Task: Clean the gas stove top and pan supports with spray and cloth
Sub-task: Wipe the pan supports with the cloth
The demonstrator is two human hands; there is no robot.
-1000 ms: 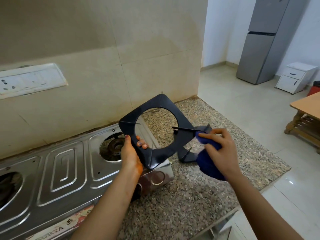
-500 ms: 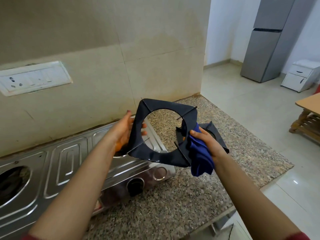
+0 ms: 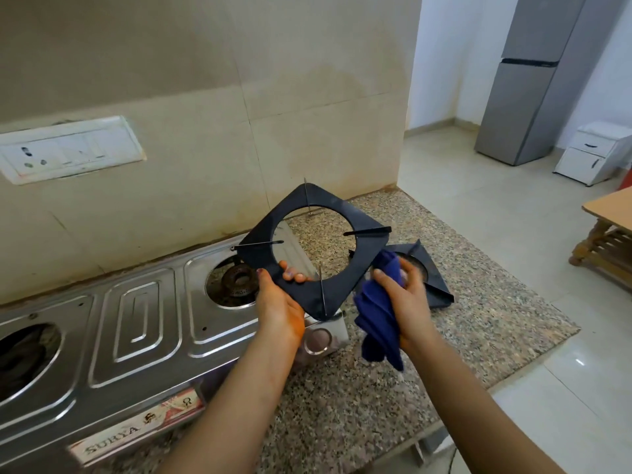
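Observation:
My left hand (image 3: 278, 304) grips the near-left edge of a dark square pan support (image 3: 364, 249), which is lifted and tilted above the stove's right end. A bunched blue cloth (image 3: 376, 319) is gripped in my right hand (image 3: 405, 302) and touches the support's right corner. A second pan support (image 3: 436, 287) lies flat on the granite behind my right hand. The steel gas stove (image 3: 147, 323) spans the left, with its right burner (image 3: 237, 283) uncovered.
The speckled granite counter (image 3: 478, 319) ends at the right and front edges above a tiled floor. A switch panel (image 3: 70, 148) is on the wall. A grey fridge (image 3: 523, 80), white drawer unit (image 3: 595, 153) and wooden table (image 3: 607, 220) stand at the right.
The pan support has been turned in my hands; my left hand now grips its near-left edge. My right hand with the cloth has slid to the right corner.

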